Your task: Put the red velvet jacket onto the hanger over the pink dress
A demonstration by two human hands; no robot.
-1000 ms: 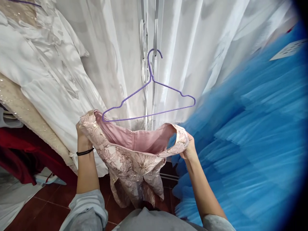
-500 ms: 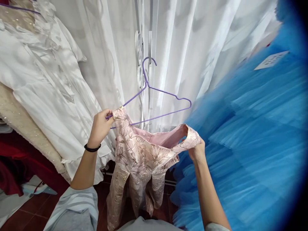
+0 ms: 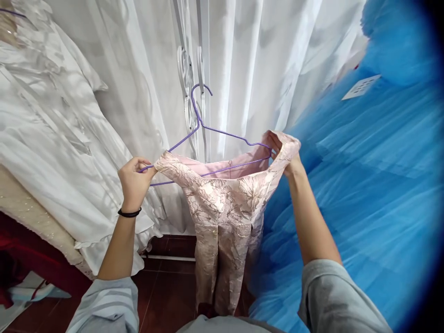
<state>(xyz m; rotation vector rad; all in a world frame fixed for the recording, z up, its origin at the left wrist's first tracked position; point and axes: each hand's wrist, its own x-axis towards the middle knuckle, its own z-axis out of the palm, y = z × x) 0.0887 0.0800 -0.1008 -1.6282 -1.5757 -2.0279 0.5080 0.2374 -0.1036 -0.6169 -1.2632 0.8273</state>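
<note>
A pink dress [image 3: 225, 199] with a metallic floral pattern hangs between my hands. A purple wire hanger [image 3: 222, 132] runs through its neckline, hook up. My left hand [image 3: 136, 180] is closed around the hanger's left end, beside the dress's left shoulder strap. At the other side, my right hand [image 3: 290, 162] grips the right strap from inside and beneath, with its fingers partly hidden by the cloth. The hanger's right end reaches into that strap opening, near my right fingertips.
White dresses [image 3: 45, 134] hang on the left, above dark red cloth [image 3: 31, 259]. A blue tulle gown [image 3: 354, 185] with a white tag [image 3: 360, 87] fills the right. Behind are a white curtain [image 3: 236, 69] and a white scrolled metal stand [image 3: 187, 69]. The floor [image 3: 163, 296] is dark red tile.
My right hand has raised the right strap up to the hanger's right end, which now sits inside the strap. The view has shifted slightly right.
</note>
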